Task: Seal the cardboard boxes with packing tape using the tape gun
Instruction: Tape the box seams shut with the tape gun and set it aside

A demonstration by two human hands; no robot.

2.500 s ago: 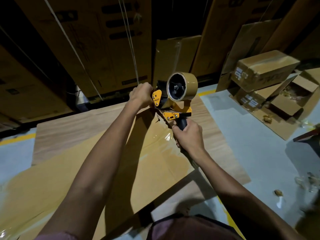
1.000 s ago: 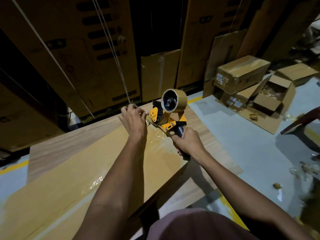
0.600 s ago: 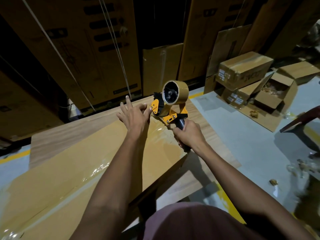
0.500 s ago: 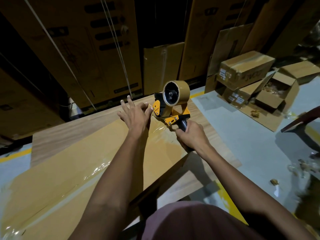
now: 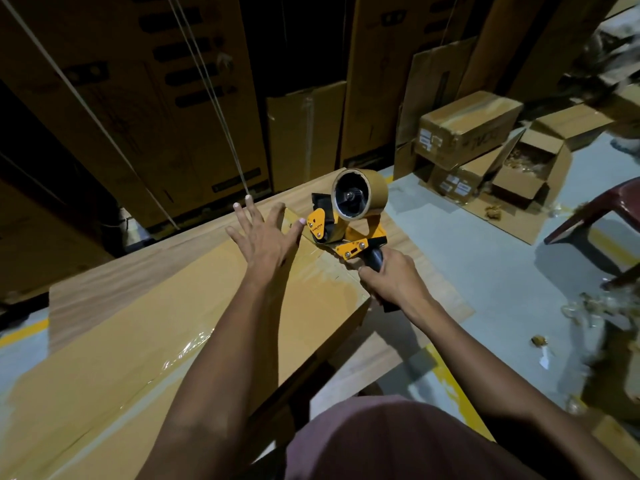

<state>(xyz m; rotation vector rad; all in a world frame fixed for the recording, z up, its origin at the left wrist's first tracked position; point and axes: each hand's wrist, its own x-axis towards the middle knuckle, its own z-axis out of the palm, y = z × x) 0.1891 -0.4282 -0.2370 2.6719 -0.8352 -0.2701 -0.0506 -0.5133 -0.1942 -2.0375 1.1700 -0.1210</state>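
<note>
I have my left hand (image 5: 266, 237) flat with fingers spread on the far end of the flat box (image 5: 166, 341) on the table (image 5: 104, 292), pinning it while my right hand (image 5: 391, 275) grips the tape gun (image 5: 349, 220) just right of it.

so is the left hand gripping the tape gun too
No, the left hand lies flat with fingers spread on the cardboard box beside the tape gun; only the right hand grips its handle.
</note>
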